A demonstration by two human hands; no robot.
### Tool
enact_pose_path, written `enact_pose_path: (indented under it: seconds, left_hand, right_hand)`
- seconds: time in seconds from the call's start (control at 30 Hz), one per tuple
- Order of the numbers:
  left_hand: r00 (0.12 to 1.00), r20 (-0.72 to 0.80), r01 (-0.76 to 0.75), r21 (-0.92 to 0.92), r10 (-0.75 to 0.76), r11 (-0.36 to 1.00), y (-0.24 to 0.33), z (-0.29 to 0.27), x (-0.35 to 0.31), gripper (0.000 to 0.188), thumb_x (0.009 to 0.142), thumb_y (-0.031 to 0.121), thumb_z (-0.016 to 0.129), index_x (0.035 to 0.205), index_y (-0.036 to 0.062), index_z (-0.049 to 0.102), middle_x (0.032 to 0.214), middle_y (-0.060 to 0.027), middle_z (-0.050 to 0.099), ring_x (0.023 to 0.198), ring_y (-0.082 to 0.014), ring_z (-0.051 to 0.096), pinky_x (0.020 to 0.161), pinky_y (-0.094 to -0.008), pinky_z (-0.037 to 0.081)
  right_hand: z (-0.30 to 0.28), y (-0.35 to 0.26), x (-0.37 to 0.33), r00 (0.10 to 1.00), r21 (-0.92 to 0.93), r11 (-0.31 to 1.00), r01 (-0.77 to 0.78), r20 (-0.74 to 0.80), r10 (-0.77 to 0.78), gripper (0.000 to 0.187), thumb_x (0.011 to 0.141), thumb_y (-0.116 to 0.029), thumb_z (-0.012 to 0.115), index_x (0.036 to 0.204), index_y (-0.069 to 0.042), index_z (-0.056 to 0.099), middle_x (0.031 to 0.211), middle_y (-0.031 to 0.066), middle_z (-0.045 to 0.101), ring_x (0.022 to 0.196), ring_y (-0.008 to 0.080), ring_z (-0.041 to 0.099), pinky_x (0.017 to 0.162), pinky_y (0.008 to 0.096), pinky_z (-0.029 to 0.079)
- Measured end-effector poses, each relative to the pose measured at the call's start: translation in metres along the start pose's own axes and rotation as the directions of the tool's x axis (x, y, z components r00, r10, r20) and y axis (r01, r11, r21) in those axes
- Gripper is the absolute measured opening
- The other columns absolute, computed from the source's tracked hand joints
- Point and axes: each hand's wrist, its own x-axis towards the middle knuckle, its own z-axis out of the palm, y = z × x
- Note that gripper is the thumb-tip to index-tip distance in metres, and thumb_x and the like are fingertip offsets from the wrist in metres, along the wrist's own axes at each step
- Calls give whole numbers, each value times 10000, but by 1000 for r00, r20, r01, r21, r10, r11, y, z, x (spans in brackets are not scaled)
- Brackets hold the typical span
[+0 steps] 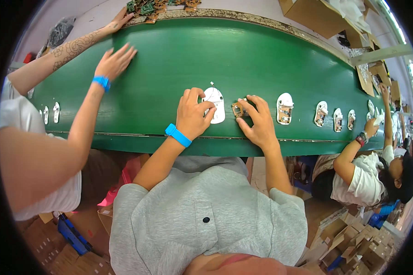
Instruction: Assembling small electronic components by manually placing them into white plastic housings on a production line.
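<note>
In front of me a white oval plastic shell [219, 111], looking like the base of a computer mouse, lies on the green belt; a thin wire with a small white plug [211, 84] sticks out past its far end. My left hand [191, 112], with a blue wristband, grips the shell's left side, its thumb bent over the top. Just right of the shell, my right hand [260, 120] holds a small brown circuit board [237, 109] between curled fingers and thumb. Part of the board is hidden by the fingers.
Further right on the belt [192, 55] stand white shells with boards fitted [285, 109]. Loose circuit boards [151, 8] pile on the far ledge. A co-worker's hand [115, 62] reaches over the belt at left; another person [360, 169] works at right. Cardboard boxes [316, 16] sit beyond the belt.
</note>
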Motion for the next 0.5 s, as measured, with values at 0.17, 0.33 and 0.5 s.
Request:
enact_pose_path:
  seconds: [0.17,0.33,0.5]
  left_hand:
    - [987,92,-129,-7,130,992,1,-7,11,80,750,92,798,824,91,767,1139,-88,567,938,-262,515,841,-350,475]
    - [949,228,-207,-68,217,976,-6,-11,21,93,750,98,794,842,102,780,1211,-92,558,997,-273,518,882,-358,471]
    - [919,280,-267,-78,278,960,-12,-9,22,72,776,131,772,842,108,790,1299,-94,552,1053,-271,506,894,-368,455]
  right_hand:
    - [23,-26,-11,977,118,986,-118,-164,137,495,768,-69,746,1255,-119,677,1340,119,575,1241,325,536,1046,415,456]
    - [35,-32,-17,966,167,980,-106,-217,141,428,770,-65,743,1195,-101,710,1390,115,561,1275,340,514,1058,427,443]
    - [37,-24,-12,978,8,999,-38,-205,39,338,780,-71,742,1117,-100,742,1390,109,564,1305,354,484,1062,429,436]
